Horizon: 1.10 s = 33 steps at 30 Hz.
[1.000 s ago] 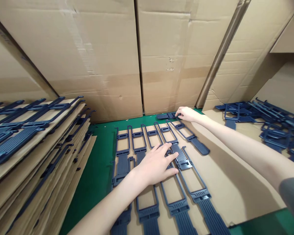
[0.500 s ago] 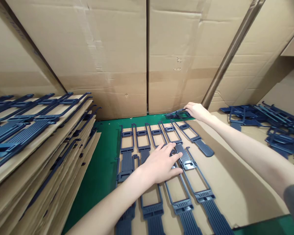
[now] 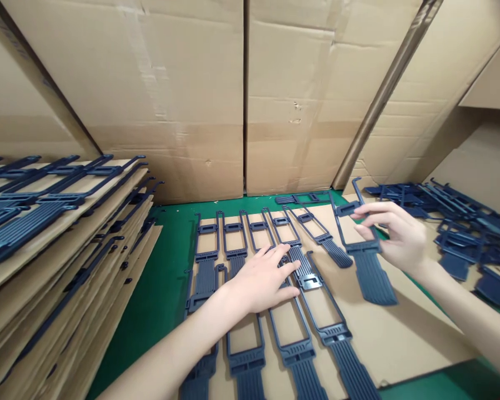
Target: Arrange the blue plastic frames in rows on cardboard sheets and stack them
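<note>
My right hand (image 3: 402, 236) pinches the side of a dark blue plastic frame piece with a ribbed paddle end (image 3: 374, 278). The piece is raised above the cardboard sheet (image 3: 425, 339), paddle pointing down and toward me. With fingers spread, my left hand (image 3: 258, 280) lies over similar pieces laid out in two rows on the sheet, hiding parts of several. Between the hands, one far-row piece (image 3: 336, 253) sits slanted at the row's right end. A front-row piece (image 3: 333, 328) lies to the right of my left hand.
At left stands a stack of cardboard sheets (image 3: 108, 311) with like pieces between layers and on top. A jumbled pile of pieces (image 3: 458, 239) lies at right. Another piece (image 3: 289, 200) rests on the green surface (image 3: 148, 294) at the back. Tall cardboard boxes (image 3: 183, 100) wall off the far side.
My right hand has come back from the far edge, toward me and to the right, lifting a frame piece. My left hand stays over the rows. The view has shifted slightly.
</note>
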{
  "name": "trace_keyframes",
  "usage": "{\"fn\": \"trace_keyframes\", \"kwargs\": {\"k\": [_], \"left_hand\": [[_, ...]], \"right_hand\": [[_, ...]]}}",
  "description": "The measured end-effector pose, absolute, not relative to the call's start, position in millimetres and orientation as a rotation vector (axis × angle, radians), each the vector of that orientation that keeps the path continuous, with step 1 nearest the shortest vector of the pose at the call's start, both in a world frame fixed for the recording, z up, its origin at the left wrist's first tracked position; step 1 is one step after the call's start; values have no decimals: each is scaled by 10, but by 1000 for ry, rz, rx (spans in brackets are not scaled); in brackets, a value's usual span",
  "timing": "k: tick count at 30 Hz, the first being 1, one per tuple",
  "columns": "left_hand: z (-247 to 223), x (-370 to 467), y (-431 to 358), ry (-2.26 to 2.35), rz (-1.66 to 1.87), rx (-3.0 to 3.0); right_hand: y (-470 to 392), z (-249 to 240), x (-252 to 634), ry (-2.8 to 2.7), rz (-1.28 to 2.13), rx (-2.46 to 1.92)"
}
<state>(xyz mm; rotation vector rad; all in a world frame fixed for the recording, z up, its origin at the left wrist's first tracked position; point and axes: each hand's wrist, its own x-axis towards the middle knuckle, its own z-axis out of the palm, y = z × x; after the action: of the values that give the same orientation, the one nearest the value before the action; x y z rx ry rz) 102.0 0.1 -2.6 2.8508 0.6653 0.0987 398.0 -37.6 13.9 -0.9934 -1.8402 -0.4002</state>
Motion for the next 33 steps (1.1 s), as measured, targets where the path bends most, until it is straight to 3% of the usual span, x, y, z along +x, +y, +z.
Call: {"fn": "trace_keyframes", "kwargs": {"k": [7,14,27,33], "left_hand": [[30,1036,4,680,56,2903],[3,1044,21,664,73,2946],[13,1050,34,652,30,2960],[-33,1054,47,637,86,2959]], "right_hand": [[-937,-10,4004,-1648,60,-1151],[-1069,76,4215,-1789,-31,-1298],[-1297,-162,3973,-1466,728,-1239],[-1404,-267,3993,-1564,789,-1272]]}}
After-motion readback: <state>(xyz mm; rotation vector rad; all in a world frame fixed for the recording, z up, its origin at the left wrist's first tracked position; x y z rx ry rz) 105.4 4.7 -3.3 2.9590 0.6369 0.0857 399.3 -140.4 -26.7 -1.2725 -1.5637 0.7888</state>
